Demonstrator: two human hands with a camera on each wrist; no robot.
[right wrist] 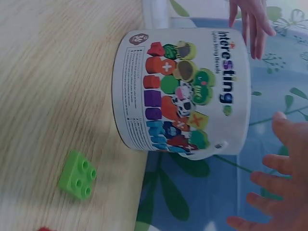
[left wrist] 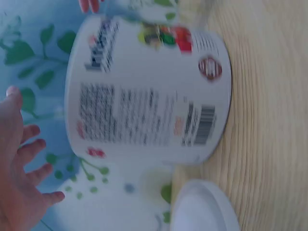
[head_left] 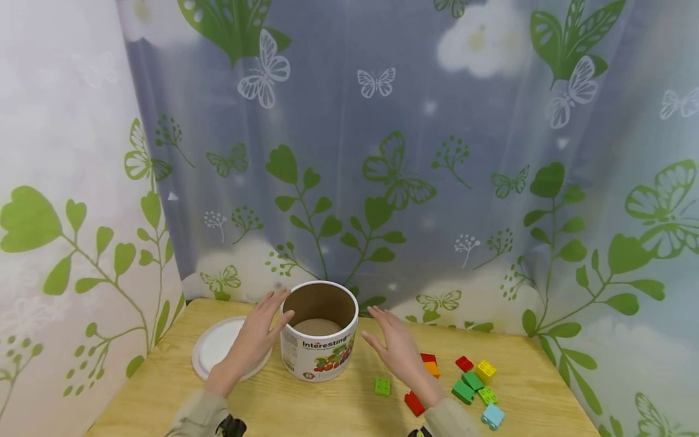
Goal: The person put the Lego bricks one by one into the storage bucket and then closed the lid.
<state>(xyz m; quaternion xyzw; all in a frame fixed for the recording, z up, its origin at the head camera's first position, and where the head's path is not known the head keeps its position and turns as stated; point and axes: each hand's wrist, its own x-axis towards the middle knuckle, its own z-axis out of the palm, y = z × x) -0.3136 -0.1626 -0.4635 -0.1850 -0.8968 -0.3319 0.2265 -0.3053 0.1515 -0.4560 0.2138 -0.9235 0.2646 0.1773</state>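
A white round tub point(head_left: 319, 331) printed "Interesting" stands upright on the table, its top uncovered and only its brown inside and floor showing. My left hand point(head_left: 255, 331) is at the tub's left rim, fingers spread and straight. On the other side, my right hand point(head_left: 397, 346) hovers to the right of the tub, fingers extended, holding nothing. In the left wrist view the left hand point(left wrist: 21, 168) has loosely spread fingers beside the tub wall point(left wrist: 144, 96). The right wrist view shows the right hand point(right wrist: 276, 178) apart from the tub point(right wrist: 183, 91).
A white lid point(head_left: 210, 349) lies flat on the table point(head_left: 306, 413), left of the tub. A light green block point(head_left: 382, 386) sits between tub and right forearm. Several more blocks, including green point(head_left: 463, 391), yellow point(head_left: 485, 370) and light blue point(head_left: 493, 416), lie at the right. A patterned curtain point(head_left: 338, 152) hangs behind.
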